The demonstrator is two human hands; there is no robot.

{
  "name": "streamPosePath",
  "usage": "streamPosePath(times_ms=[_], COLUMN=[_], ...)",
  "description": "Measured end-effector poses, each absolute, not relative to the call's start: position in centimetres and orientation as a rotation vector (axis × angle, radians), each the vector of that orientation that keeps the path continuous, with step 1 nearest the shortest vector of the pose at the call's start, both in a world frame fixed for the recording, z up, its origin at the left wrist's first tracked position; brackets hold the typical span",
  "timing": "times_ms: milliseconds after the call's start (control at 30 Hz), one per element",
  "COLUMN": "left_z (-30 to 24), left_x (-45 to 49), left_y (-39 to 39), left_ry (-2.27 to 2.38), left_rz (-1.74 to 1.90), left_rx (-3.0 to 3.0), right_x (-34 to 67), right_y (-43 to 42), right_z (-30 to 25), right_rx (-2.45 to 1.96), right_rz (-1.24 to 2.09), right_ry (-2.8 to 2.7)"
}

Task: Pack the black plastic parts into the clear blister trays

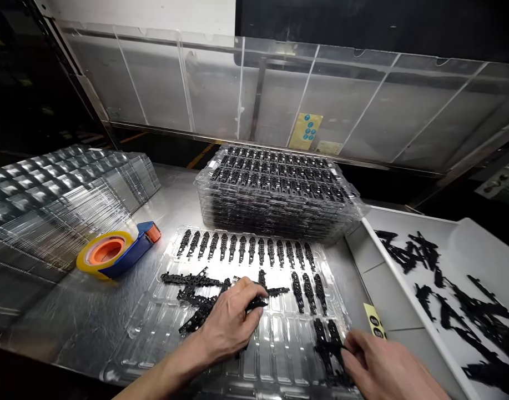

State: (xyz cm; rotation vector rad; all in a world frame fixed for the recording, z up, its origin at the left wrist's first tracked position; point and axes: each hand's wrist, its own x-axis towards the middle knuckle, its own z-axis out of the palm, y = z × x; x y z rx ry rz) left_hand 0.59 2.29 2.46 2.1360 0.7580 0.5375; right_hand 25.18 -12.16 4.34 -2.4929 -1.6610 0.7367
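Observation:
My left hand (231,314) is over the middle of a clear plastic blister tray (150,328), its fingers closed on a black plastic part (256,303). Beside it lies a loose heap of the same black parts (196,289). At the tray's lower right, my right hand (383,361) pinches another black part (335,348) above parts sitting in slots. A full row of black parts (241,249) fills the tray's far side. Several more stand in slots (308,293) at the right of the middle row.
Filled trays (275,205) are stacked behind. Nested clear trays (91,194) rise at left, near a tape dispenser (125,250) with yellow tape. At right, a white bin (416,322) holds loose black parts (466,300); a yellow label (374,321) is on its side.

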Motion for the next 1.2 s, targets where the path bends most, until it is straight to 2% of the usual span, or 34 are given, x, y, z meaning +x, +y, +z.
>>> streamPosePath(times_ms=[300,433,633,733,800,900,1033,1200], left_z=[1.3,1.2,0.8,1.7,2.4,2.6,1.0,-0.2], left_x=[-0.4,-0.8,-1.3,-0.8,0.6,4.1,7.5,6.6], left_y=[2.5,3.0,2.8,1.6,0.7,-0.4,-0.4,0.1], left_ry=[0.74,0.788,0.813,0.867,0.717,0.349,0.303,0.292], left_rz=[0.667,0.679,0.709,0.672,0.619,0.396,0.086,0.281], left_rx=[2.102,2.047,2.193,2.475,2.659,2.876,2.948,3.055], right_x=[21.4,21.9,24.3,24.6,24.1,23.0,21.3,20.4], right_y=[-5.4,-5.7,-8.4,-8.6,-8.0,-6.7,-5.5,-6.5], right_z=[5.4,5.0,5.9,5.7,5.2,4.4,3.5,2.0], right_rx=[-2.35,-2.376,-2.729,-2.754,-2.736,-2.708,-2.646,-2.64], right_rz=[1.085,1.083,0.822,0.643,0.578,0.513,0.413,0.211], right_ry=[-1.473,-1.446,-1.727,-1.849,-1.892,-1.915,-1.896,-1.741])
